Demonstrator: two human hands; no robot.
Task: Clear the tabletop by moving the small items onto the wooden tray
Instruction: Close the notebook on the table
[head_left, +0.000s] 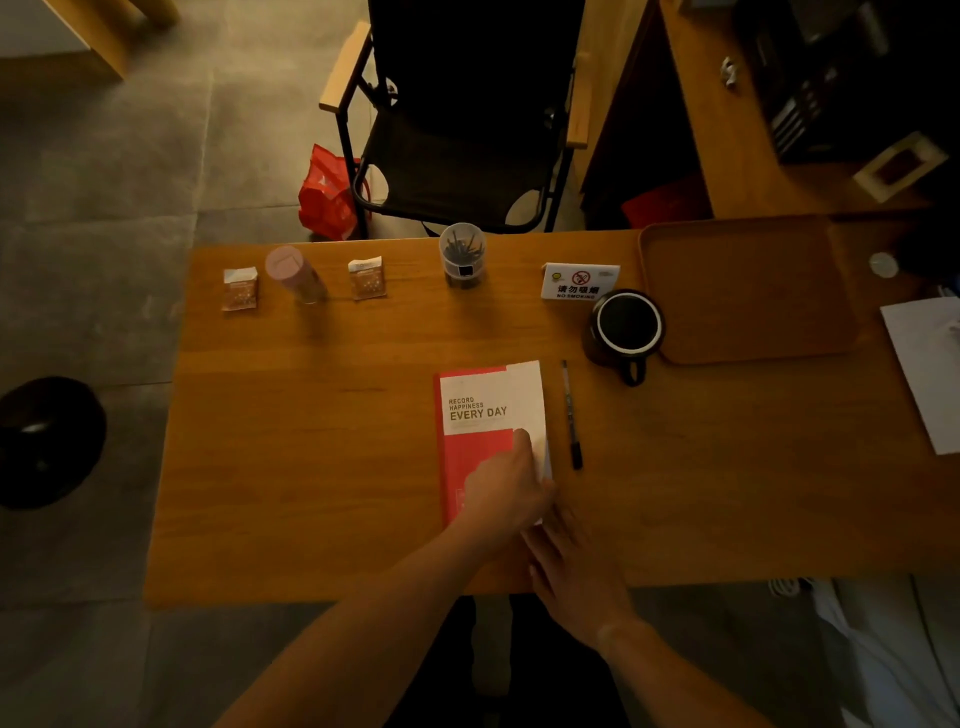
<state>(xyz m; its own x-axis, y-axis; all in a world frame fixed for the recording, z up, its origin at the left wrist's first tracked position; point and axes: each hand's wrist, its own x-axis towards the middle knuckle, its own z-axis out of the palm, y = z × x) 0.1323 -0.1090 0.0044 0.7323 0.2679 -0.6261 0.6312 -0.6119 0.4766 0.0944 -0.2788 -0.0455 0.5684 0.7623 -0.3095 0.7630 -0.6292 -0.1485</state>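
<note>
The desk (311, 467) carries everything, and the wooden tray (748, 291) is seen empty at its far right end, up and to the right of both grips. The red-and-white notebook (491, 415) lies directly under the left grip (506, 493), its long axis running away from the person, roughly square to the near desk edge. The left grip is laid flat on the lower part of the cover, fingers loosely spread and closed on nothing. The right grip (576, 566) is placed at the notebook's near right corner, fingers extended; whether the corner is pinched cannot be told.

The black mug (626, 327) stands just beside the tray's near left edge, ahead and to the right of the right grip. The pen (571, 415) lies just right of the notebook and parallel to it, so it is judged nearer to the right grip. The tray lies on that same side, so a rightward carry is judged to be called for.
</note>
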